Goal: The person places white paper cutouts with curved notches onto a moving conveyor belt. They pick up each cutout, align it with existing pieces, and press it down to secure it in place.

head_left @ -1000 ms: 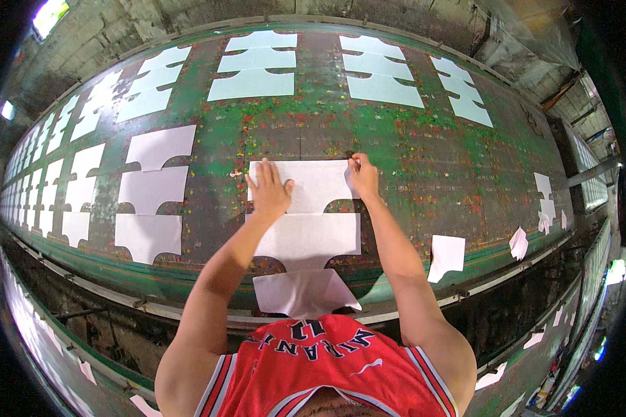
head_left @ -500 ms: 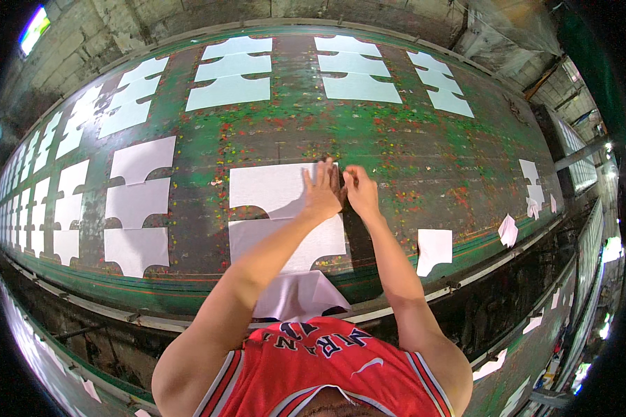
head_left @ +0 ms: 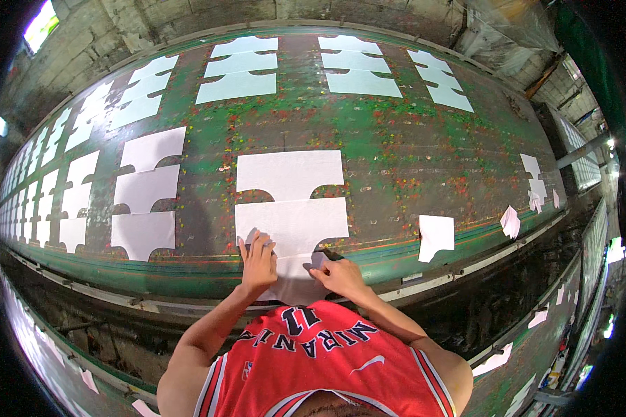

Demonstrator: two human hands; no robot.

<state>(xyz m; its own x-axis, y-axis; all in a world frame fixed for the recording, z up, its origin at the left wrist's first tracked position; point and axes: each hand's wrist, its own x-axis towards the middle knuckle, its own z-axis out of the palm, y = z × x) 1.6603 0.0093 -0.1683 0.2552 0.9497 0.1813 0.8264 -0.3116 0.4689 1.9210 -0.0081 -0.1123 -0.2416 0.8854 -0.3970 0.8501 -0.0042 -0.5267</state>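
Note:
Right in front of me, a column of white cut fabric pieces with curved notches lies on the long table. The far piece [head_left: 290, 172] and the middle piece [head_left: 306, 219] rest flat. A third, near piece [head_left: 293, 267] overlaps toward the table's front edge, its lower part running down by my red jersey. My left hand [head_left: 259, 265] lies on the near piece's left side, fingers stretched out and slightly spread. At its right side, my right hand [head_left: 337, 275] has curled fingers, thumb and forefinger pinching the fabric's edge.
The paint-spotted green and brown table [head_left: 396, 174] carries more columns of white pieces to the left [head_left: 146, 191] and along the far side [head_left: 358, 62]. A single piece [head_left: 436, 238] and a crumpled one [head_left: 510, 222] lie to the right. A metal rail [head_left: 424, 285] borders the front edge.
Both hands have come back toward me from the far piece's top right corner to the near piece. That near piece, folded and hanging before, is now drawn straighter.

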